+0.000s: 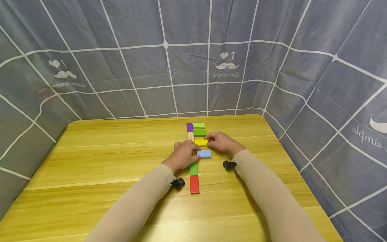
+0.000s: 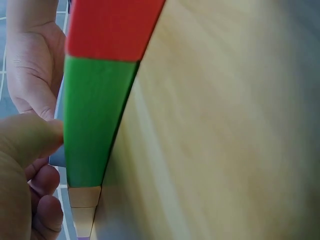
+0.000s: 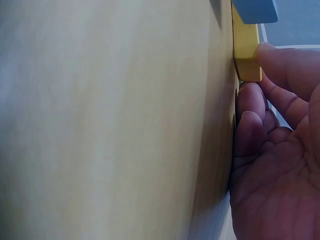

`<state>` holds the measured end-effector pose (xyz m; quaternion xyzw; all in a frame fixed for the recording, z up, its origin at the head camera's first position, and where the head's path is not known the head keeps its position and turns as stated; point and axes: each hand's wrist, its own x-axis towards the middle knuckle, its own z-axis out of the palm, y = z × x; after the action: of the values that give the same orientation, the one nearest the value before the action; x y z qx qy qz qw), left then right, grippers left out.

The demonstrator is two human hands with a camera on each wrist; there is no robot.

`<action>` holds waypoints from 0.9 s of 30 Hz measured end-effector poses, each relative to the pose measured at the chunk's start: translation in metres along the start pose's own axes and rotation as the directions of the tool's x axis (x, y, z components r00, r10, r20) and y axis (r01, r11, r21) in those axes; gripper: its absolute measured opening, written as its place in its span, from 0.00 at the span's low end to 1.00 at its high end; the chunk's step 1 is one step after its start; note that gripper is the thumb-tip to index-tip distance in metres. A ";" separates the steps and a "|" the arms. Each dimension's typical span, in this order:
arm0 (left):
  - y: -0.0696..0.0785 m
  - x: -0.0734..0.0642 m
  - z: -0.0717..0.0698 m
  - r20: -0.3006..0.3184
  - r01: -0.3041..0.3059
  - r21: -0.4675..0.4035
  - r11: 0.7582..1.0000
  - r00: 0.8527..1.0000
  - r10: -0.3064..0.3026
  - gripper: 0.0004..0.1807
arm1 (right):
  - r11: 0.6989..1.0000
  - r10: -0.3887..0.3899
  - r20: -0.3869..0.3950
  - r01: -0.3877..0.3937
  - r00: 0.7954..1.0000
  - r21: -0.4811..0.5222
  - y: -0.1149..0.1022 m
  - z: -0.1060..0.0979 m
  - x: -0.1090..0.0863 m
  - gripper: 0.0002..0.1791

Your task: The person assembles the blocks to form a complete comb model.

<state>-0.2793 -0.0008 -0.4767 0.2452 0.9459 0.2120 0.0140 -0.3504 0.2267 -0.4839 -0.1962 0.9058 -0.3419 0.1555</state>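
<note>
Toward the back of the table, my left hand (image 1: 181, 155) pinches the left end of a light blue block (image 1: 204, 154) between thumb and forefinger. In the right wrist view the blue block (image 3: 257, 11) appears raised above the tabletop. Just beyond it lies a yellow block (image 1: 201, 143), its right end between the thumb and fingers of my right hand (image 1: 222, 142). A column of flat blocks runs away from me: red (image 1: 195, 185), green (image 1: 193, 169), plain wood (image 1: 190, 136) and purple (image 1: 189, 127). My left hand covers part of that column.
Beyond the yellow block, a dark green block (image 1: 200, 133) and a light green block (image 1: 199, 125) stick out rightward from the column. The wooden table (image 1: 121, 151) reaches a grey checked curtain (image 1: 187, 67) at the back and the sides.
</note>
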 end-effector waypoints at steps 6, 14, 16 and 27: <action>0.000 0.000 0.000 0.004 0.020 -0.007 1.000 1.000 -0.020 0.16 | 1.000 0.001 -0.002 -0.001 1.000 0.009 0.001 0.001 0.000 0.21; 0.000 0.001 0.002 0.012 0.057 -0.031 0.998 0.998 -0.057 0.15 | 1.000 0.001 -0.003 -0.001 1.000 0.004 0.000 0.000 0.001 0.20; -0.001 0.002 0.002 0.017 0.065 -0.037 0.997 0.998 -0.064 0.15 | 1.000 0.001 -0.004 -0.001 1.000 0.004 0.000 0.000 0.001 0.20; -0.002 0.002 0.002 0.031 0.088 -0.044 0.995 0.996 -0.087 0.17 | 1.000 0.003 -0.005 -0.003 1.000 0.005 0.001 0.000 0.002 0.20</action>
<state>-0.2814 -0.0006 -0.4789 0.2062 0.9504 0.2291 0.0425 -0.3526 0.2262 -0.4855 -0.1936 0.9056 -0.3444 0.1542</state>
